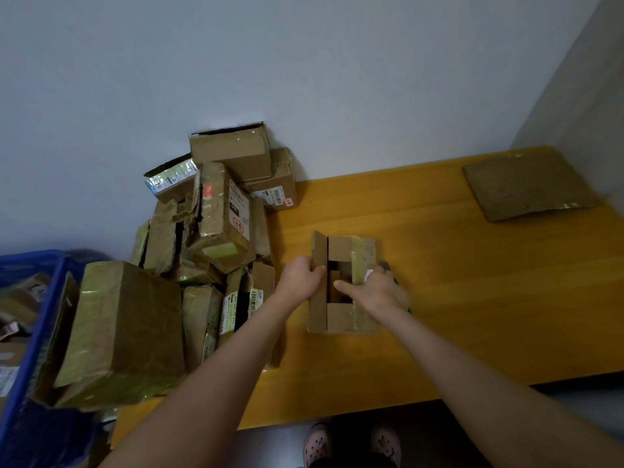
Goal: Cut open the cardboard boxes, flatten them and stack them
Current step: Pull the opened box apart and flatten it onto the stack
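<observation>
A small taped cardboard box (pixel 341 319) stands on the yellow wooden table (pixel 472 298), its top flaps partly open with a dark gap in the middle. My left hand (pixel 299 278) grips the raised left flap, fingers curled over its edge. My right hand (pixel 378 292) rests on the right flap, thumb reaching into the gap; a green-handled cutter with a grey tip (pixel 385 265) pokes out from under this hand. One flattened piece of cardboard (pixel 530 187) lies at the table's far right corner.
A heap of several unopened taped boxes (pixel 209 251) fills the table's left part against the wall. A blue plastic crate (pixel 30 332) with more cardboard stands at far left. The table's front edge runs just above my feet (pixel 351 444).
</observation>
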Demonstrator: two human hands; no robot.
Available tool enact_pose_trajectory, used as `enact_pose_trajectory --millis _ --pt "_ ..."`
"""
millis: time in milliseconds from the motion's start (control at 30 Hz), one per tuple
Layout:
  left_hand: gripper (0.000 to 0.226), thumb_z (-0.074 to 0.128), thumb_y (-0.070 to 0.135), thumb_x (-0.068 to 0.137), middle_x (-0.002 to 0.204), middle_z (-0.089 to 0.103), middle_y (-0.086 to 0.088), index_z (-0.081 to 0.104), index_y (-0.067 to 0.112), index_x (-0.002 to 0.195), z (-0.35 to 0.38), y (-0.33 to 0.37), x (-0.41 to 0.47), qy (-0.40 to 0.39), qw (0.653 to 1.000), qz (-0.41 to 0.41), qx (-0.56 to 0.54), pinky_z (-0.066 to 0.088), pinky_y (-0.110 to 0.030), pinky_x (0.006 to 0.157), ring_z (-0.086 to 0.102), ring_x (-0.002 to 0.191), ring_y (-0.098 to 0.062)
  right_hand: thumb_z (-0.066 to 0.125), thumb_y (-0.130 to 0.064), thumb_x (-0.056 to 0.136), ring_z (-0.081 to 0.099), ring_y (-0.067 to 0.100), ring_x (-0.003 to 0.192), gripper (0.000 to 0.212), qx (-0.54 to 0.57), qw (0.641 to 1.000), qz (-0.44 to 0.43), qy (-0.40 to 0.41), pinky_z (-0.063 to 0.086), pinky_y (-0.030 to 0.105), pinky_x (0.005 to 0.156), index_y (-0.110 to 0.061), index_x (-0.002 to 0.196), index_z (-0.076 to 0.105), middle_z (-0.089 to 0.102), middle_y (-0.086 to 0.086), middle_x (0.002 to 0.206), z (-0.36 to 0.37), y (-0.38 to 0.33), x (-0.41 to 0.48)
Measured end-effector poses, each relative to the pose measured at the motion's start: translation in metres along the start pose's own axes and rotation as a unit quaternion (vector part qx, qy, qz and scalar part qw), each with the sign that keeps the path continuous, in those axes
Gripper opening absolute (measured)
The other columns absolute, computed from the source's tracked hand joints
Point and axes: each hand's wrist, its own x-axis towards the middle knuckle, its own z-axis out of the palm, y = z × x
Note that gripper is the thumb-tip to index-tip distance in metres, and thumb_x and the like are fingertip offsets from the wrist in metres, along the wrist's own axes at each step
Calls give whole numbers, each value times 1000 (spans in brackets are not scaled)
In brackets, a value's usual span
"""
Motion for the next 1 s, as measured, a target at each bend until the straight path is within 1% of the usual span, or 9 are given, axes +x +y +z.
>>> enact_pose_trajectory --millis 100,200,333,467,533,633,767,867,1000 --pt "25 50 28 99 98 66 -13 62 5 100 -11 16 -3 18 998 36 48 54 -42 83 63 91 -28 54 -59 86 60 21 71 45 24 999 -29 8 37 27 52 -15 77 54 63 5 86 -14 -2 2" --pt "20 49 29 100 98 66 -9 60 12 99 -28 15 -3 28 999 25 25 54 -40 83 63 90 -23 48 -28 98 48 18 53 37 164 986 -40 10 32 26 48 -12 64 47 50 4 62 -24 3 4" --pt "27 50 27 100 109 65 -10 59 7 117 -48 4 -5 26 994 -15 -106 50 -47 95 62 103 -26 52 -25 99 61 26 95 30 404 913 -6 -54 49 35 77 -7 122 57 62 7 104 -35 14 -1" --pt "27 53 27 98 106 68 -13 61 6 113 -56 0 -9 -3 977 -29 -211 52 -47 93 66 99 -27 52 -29 98 61 21 91 36 468 879 18 -90 52 36 72 -7 127 53 64 5 105 -38 25 -4" --pt "24 57 27 97 100 71 -14 64 6 103 -56 2 -11 -11 972 -19 -236 55 -45 89 68 95 -28 57 -29 95 60 25 101 44 422 905 19 -51 52 42 80 -7 132 46 61 9 118 -39 24 0" --pt "25 61 28 94 96 72 -12 67 4 97 -54 17 -13 -2 981 23 -194 55 -45 88 69 91 -27 73 -30 83 47 31 125 83 182 978 -13 103 46 46 97 -16 147 23 43 10 142 -49 13 6" --pt "27 61 33 93 87 71 -10 70 7 89 -57 48 -12 38 992 107 -55 57 -39 80 68 83 -23 69 -67 69 20 28 144 116 -69 970 -140 188 24 44 114 -20 152 4 23 8 156 -68 -9 5" --pt "28 59 38 93 71 64 -1 64 16 75 -63 69 -12 57 980 178 68 50 -28 65 61 69 -16 57 -69 78 34 29 137 104 -106 964 -152 189 32 43 107 -20 152 4 34 8 151 -80 -22 2" --pt "30 54 45 94 82 68 0 70 20 100 -83 90 -12 119 940 252 199 51 -27 62 62 72 -14 42 -40 97 61 28 96 52 -47 964 -171 196 42 32 68 -19 144 33 62 8 113 -111 -29 -4"
